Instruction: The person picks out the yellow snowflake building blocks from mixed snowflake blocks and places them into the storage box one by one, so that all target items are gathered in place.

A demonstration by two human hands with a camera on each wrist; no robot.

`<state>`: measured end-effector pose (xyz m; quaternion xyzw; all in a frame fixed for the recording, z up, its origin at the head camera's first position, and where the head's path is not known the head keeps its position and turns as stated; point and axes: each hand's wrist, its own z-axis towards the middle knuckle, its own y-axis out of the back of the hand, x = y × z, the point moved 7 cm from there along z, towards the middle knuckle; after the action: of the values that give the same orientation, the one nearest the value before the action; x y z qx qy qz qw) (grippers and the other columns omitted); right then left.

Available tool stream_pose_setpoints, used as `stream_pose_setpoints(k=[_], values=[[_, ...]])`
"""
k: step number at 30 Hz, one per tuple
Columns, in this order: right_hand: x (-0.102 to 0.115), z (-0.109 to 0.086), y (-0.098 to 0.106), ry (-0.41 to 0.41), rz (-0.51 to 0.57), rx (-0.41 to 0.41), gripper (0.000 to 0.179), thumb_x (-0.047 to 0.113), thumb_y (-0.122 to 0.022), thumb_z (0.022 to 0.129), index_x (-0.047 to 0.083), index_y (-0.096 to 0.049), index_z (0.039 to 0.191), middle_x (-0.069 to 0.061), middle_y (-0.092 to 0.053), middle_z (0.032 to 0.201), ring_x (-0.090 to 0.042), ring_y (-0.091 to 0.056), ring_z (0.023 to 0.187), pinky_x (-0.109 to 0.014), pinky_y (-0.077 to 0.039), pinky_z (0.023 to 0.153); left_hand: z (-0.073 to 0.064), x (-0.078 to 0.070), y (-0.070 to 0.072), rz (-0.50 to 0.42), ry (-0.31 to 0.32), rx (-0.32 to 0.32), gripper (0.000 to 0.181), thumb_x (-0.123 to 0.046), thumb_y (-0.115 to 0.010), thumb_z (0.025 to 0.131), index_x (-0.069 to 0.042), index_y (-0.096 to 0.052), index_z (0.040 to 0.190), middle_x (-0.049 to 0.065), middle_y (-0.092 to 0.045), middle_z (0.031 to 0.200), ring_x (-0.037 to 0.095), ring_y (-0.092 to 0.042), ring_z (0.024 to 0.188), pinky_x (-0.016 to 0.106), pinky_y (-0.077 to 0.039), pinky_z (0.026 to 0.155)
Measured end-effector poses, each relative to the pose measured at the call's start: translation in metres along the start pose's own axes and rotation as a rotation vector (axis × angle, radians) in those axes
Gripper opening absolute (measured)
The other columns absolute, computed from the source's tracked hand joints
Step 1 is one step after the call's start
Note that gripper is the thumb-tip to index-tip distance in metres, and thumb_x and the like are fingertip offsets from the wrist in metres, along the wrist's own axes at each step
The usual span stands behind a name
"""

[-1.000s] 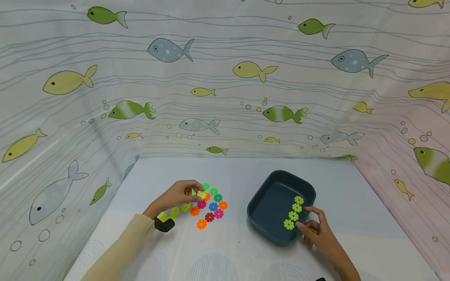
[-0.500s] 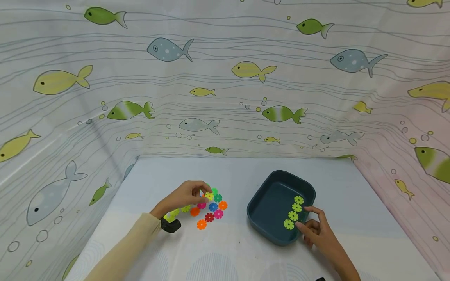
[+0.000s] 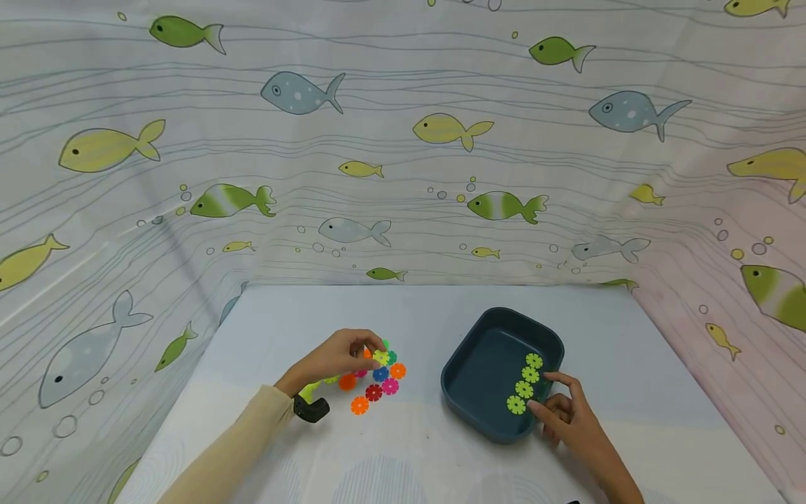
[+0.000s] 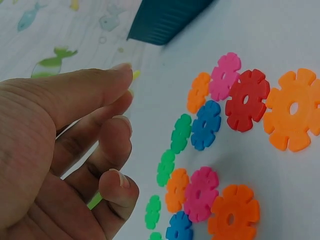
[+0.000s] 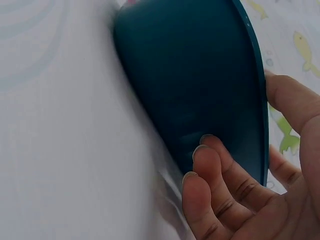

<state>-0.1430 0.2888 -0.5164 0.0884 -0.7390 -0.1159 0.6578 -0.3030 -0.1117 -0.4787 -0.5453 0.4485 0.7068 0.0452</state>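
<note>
Yellow-green flower-shaped plastic disc (image 3: 381, 358) could slip if the left hand (image 3: 340, 353) loosens its pinch; the right hand (image 3: 576, 423) grips the dark-teal rectangular plastic tray (image 3: 478, 364), which might tip if pulled.

At lower left of the head view, the fingers (image 3: 366, 336) of the left hand (image 3: 336, 355) hide part of a yellow-green flower disc (image 3: 381, 358); in the left wrist view we see only its sliver. There the bottom edge cuts off a blue flower disc (image 4: 179, 227), the top edge the tray (image 4: 170, 22). At the right wrist view's top, we cannot identify a pink speck (image 5: 131, 1).
</note>
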Motion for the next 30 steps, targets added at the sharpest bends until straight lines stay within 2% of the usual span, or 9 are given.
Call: stream_pose_setpoints(k=[5,11,19,30], values=[[0.001,0.001,0.002,-0.021,-0.014,-0.004,0.073,0.032,-0.073,0.098,0.021,-0.025,0.152,-0.017,-0.064,0.095,-0.031,-0.061,0.067,-0.039,-0.054,0.057,0.003,-0.005,-0.002,-0.008,-0.028,0.010,0.025,-0.028,-0.080,0.092,-0.026,-0.072,0.116,-0.005,-0.070,0.104,0.018,-0.058,0.071,0.029,-0.050,0.064],[0.002,0.001,0.002,-0.039,-0.002,-0.009,0.074,0.034,-0.074,0.097,0.022,-0.026,0.152,-0.018,-0.063,0.098,-0.031,-0.061,0.069,-0.039,-0.054,0.058,0.009,-0.015,-0.009,-0.027,-0.025,0.033,0.025,-0.028,-0.080,0.093,-0.026,-0.073,0.116,-0.004,-0.070,0.102,0.018,-0.058,0.069,0.030,-0.051,0.065],[0.001,0.001,0.001,-0.047,0.000,-0.004,0.075,0.034,-0.074,0.097,0.022,-0.025,0.152,-0.018,-0.063,0.099,-0.031,-0.061,0.070,-0.039,-0.054,0.058,0.024,-0.030,-0.023,-0.021,-0.074,0.083,0.021,-0.023,-0.075,0.096,-0.025,-0.072,0.117,-0.006,-0.070,0.104,0.017,-0.057,0.069,0.030,-0.050,0.065],[0.000,0.000,0.000,-0.071,0.018,0.001,0.075,0.032,-0.074,0.097,0.024,-0.024,0.152,-0.017,-0.063,0.098,-0.031,-0.059,0.069,-0.039,-0.053,0.058,0.044,-0.053,-0.041,-0.037,-0.150,0.155,0.021,-0.020,-0.073,0.098,-0.022,-0.071,0.118,-0.007,-0.071,0.104,0.031,-0.064,0.076,0.030,-0.053,0.069]])
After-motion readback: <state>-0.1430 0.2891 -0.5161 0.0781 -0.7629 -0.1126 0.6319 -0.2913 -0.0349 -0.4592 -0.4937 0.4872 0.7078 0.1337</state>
